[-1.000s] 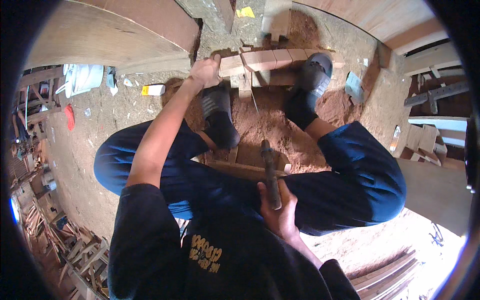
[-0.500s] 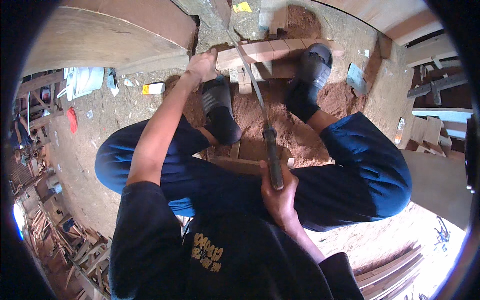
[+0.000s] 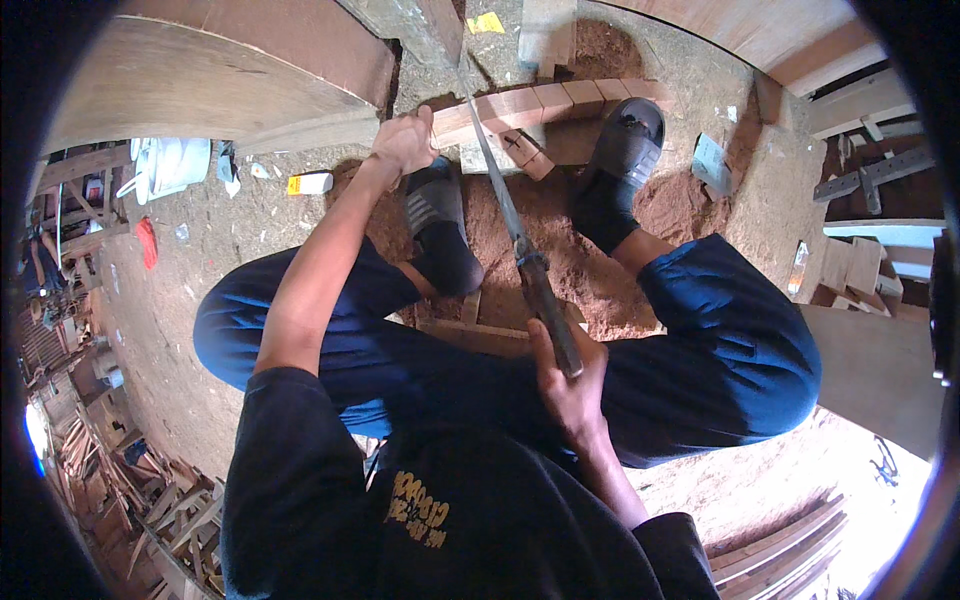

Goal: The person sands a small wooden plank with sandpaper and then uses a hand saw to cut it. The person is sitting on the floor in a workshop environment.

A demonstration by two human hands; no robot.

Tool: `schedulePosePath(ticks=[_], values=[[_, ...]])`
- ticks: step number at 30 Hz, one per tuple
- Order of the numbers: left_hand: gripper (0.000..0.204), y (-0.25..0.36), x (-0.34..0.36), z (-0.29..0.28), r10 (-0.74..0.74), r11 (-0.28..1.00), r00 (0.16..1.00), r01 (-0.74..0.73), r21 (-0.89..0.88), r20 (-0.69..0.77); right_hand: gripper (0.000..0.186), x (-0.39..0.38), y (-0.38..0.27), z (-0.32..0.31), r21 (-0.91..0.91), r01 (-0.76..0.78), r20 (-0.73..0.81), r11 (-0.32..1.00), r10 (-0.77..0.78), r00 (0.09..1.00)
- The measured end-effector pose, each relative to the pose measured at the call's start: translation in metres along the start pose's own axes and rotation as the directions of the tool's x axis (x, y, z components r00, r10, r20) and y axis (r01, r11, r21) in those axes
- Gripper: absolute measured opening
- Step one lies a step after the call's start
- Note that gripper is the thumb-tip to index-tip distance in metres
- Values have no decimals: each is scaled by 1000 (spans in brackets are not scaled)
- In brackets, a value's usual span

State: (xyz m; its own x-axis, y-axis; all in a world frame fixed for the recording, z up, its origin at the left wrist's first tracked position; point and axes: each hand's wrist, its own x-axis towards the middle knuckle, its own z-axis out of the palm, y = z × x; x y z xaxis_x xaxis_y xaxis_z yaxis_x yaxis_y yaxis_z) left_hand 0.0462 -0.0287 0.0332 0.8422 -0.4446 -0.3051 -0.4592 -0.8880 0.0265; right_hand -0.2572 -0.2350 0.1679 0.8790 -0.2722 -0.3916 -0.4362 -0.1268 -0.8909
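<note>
Pale wooden plank [image 3: 553, 102] under a slanting blade [image 3: 492, 165], small wooden block [image 3: 525, 155] newly skewed.
Left grip [image 3: 403, 143] curls round the plank's left end. Just right of that grip, below the plank, the block has turned aslant, perhaps a sign that a piece has come loose. Right grip [image 3: 573, 385] is wrapped round the saw-like blade's straight handle [image 3: 546, 305], the blade reaching up-left across the plank.
</note>
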Motion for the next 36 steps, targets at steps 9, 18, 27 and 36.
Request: schedulePosePath(ticks=[9,18,27,36], values=[[54,-3,3,14,13,1000,998,-15,-20,-58,19,6,14,4,-115,83,1,990,-83,997],[49,-6,0,17,35,999,994,-37,-22,-105,17,1,4,3,-150,46,33,988,-41,999],[51,-5,-2,14,23,999,994,-26,-22,-107,16,4,1,9,-180,141,-10,973,-145,989],[47,-3,-1,13,-27,1000,996,26,-13,-81,19,-5,-10,6,-110,18,-40,994,-23,999]])
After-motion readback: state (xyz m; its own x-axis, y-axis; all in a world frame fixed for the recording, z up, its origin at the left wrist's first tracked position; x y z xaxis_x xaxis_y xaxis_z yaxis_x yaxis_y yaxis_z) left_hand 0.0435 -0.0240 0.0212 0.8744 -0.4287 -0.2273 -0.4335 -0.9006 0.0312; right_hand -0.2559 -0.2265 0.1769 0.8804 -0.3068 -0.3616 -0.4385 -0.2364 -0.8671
